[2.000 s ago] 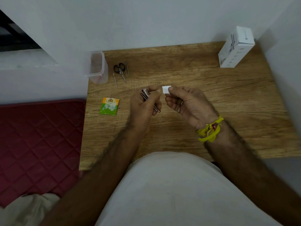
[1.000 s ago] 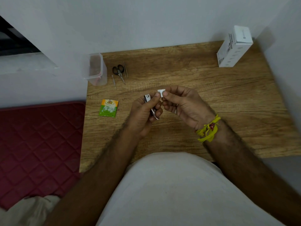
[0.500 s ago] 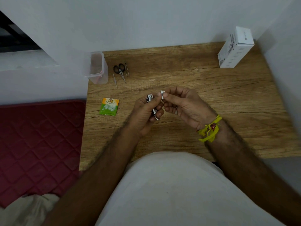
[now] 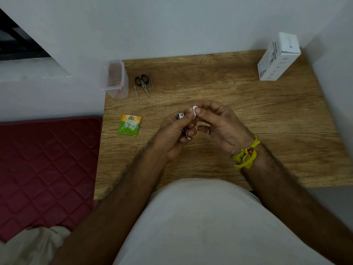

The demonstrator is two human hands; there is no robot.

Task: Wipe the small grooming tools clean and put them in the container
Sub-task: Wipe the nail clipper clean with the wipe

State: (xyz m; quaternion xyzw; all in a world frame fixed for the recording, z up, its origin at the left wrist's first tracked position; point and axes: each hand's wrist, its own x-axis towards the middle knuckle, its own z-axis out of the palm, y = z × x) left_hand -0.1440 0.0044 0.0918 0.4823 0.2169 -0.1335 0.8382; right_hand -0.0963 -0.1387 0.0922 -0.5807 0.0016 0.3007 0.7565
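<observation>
My left hand (image 4: 172, 134) grips a metal nail clipper (image 4: 181, 116) over the middle of the wooden table (image 4: 248, 111); only its ends show past my fingers. My right hand (image 4: 219, 123) pinches a small white wipe (image 4: 194, 110) between thumb and forefinger, right against my left fingertips. A clear plastic container (image 4: 115, 79) stands open at the table's far left corner. Beside it lie small black-handled scissors (image 4: 143, 82), thin tweezers (image 4: 150, 81) and a slim metal pick (image 4: 136, 93).
A torn green and orange wipe sachet (image 4: 129, 124) lies left of my hands. A white cardboard box (image 4: 277, 56) stands at the far right corner against the wall. A dark red quilted mattress (image 4: 47, 165) lies left of the table.
My hands came together: the right hand brought the white wipe, folded smaller, from a gap apart up against the clipper in my left hand. The clipper now sits lower in my fist.
</observation>
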